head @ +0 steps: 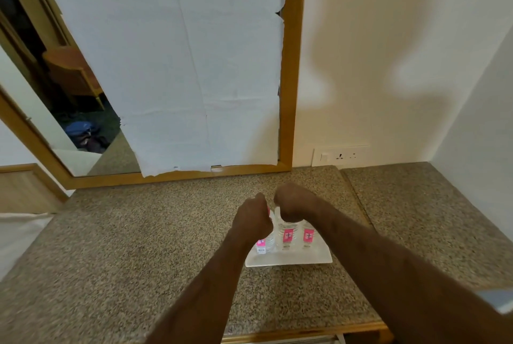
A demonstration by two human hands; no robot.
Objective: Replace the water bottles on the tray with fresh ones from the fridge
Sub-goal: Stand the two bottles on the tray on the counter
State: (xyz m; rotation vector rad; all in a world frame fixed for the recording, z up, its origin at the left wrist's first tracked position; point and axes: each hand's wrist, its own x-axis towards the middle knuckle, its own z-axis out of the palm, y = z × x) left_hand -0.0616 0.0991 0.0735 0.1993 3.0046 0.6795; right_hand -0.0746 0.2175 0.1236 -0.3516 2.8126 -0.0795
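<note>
A white rectangular tray (291, 260) lies on the speckled granite counter (138, 232). Three clear water bottles with pink labels stand upright on it in a row: a left bottle (261, 245), a middle bottle (287, 236) and a right bottle (308, 235). My left hand (254, 217) is closed around the top of the left bottle. My right hand (294, 202) is closed over the top of the middle bottle. The hands hide the caps. My right forearm crosses in front of the right bottle's upper part.
A wood-framed mirror (288, 94) leans on the wall behind the counter, mostly covered with white paper (180, 66). A wall socket plate (340, 155) sits low on the wall at right. The counter's wooden front edge (305, 332) is near me.
</note>
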